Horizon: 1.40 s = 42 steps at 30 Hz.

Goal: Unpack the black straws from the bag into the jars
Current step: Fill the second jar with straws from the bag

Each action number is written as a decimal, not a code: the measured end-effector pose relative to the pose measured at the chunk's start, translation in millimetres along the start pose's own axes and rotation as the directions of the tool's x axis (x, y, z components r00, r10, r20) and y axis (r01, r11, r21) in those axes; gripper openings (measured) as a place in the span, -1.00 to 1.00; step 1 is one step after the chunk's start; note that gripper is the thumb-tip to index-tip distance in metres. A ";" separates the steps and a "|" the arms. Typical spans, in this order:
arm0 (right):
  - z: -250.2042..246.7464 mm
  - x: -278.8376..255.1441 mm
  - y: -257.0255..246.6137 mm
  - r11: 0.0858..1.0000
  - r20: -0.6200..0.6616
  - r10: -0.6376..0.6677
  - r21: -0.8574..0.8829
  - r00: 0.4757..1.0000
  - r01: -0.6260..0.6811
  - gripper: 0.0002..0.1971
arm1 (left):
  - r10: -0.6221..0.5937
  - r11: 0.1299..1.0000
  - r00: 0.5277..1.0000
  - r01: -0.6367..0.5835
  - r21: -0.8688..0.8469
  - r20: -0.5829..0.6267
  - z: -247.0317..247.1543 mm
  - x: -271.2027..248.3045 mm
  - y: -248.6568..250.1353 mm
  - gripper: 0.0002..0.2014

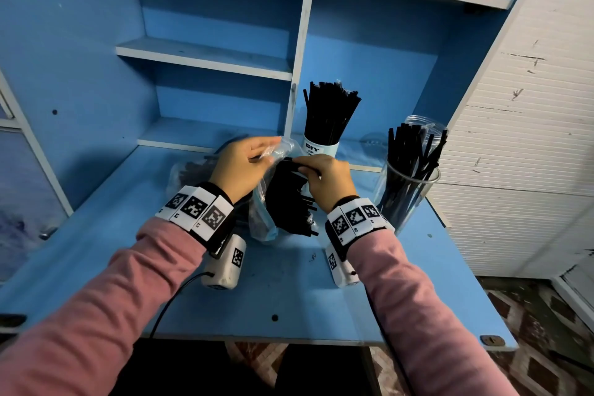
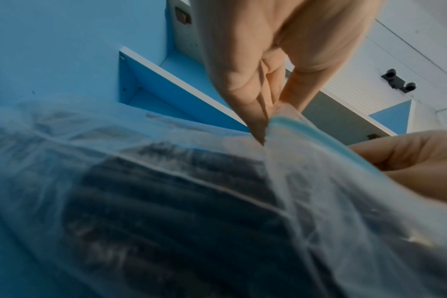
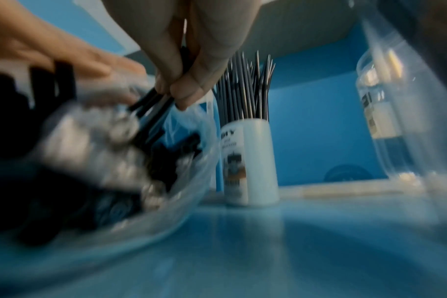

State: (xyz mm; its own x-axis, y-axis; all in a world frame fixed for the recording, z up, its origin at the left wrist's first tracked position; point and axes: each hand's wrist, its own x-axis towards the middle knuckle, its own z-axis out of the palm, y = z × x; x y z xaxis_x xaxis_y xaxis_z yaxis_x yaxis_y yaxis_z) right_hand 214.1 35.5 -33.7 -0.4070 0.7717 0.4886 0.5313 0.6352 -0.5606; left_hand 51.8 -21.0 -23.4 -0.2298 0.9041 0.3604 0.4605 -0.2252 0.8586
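Observation:
A clear plastic bag (image 1: 264, 225) with a blue-edged mouth lies on the blue desk (image 1: 289, 292), full of black straws (image 1: 286, 199). My left hand (image 1: 244, 164) pinches the bag's rim (image 2: 288, 125) and lifts it open. My right hand (image 1: 324, 177) grips a small bunch of black straws (image 3: 151, 106) at the bag's mouth. A white jar (image 1: 321, 146) marked DIY stands behind, packed with straws. A clear jar (image 1: 408, 190) at the right holds several more straws.
A second clear jar (image 1: 424, 128) stands behind the right one, against the white panel wall (image 1: 520, 138). Another bag of straws (image 1: 189, 170) lies behind my left hand. Blue shelves (image 1: 205, 55) rise at the back. The desk's front edge is near my elbows.

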 end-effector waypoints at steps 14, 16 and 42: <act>-101.7 -10.8 -19.3 0.946 0.129 0.045 -0.323 0.991 -0.001 -0.76 | 0.231 0.904 0.967 -0.253 0.344 0.106 25.9 -2.5 40.9 -0.46; -114.8 -10.4 -26.6 0.935 0.142 0.029 -0.353 0.989 0.023 -0.76 | 0.191 0.905 0.964 -0.246 0.346 0.187 41.2 0.7 48.5 -0.42; -102.2 -35.5 -11.0 0.983 -0.162 -0.114 0.128 0.980 0.135 -0.72 | -0.061 0.907 0.797 0.296 -0.301 0.600 123.2 -22.2 58.6 -0.73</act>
State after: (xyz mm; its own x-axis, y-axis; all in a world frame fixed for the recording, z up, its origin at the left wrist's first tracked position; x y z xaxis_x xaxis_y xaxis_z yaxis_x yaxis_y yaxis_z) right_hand 298.6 -2.1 23.4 -0.3394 0.6790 0.6509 0.3720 0.7325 -0.5701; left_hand 189.5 -9.5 -26.0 0.3034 0.9527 0.0161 0.0920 -0.0461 0.9947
